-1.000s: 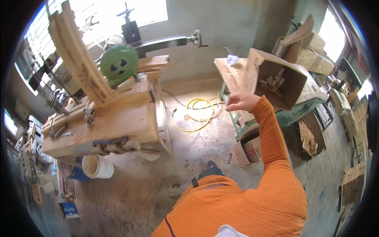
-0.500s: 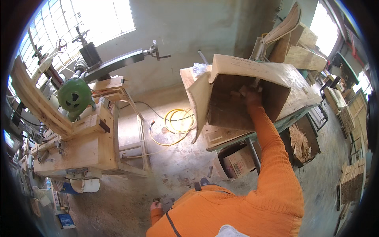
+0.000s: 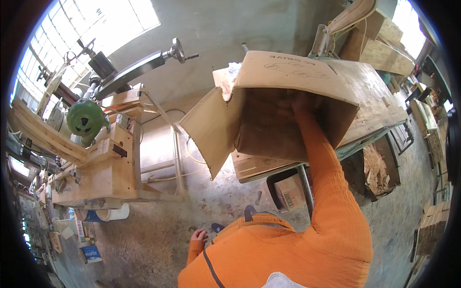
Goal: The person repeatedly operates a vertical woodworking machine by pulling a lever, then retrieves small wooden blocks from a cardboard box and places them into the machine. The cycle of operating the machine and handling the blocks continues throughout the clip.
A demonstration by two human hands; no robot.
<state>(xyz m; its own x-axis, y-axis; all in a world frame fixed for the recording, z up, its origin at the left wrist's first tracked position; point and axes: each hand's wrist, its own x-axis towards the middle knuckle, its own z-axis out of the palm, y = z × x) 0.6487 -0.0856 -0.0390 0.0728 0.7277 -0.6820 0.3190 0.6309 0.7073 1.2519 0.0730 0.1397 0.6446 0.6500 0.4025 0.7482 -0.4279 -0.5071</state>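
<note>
A large cardboard box lies on its side at the near end of the workbench, its mouth facing me. One of its flaps sticks out to the left. My right arm reaches into the box, and my right hand is deep inside near the upper back. Shadow hides its fingers and whatever they may touch. My left hand hangs low by my side with loosely bent fingers, apart from any object.
On the left stands a wooden machine bench with a green motor housing. Under the workbench are a smaller carton and a bin of wood scraps. A yellow hose lies on the floor behind the flap.
The box and its flap appear larger and farther left, covering most of the hose. My right hand has gone deeper into the shadow; pale wood pieces seen by it earlier no longer show.
</note>
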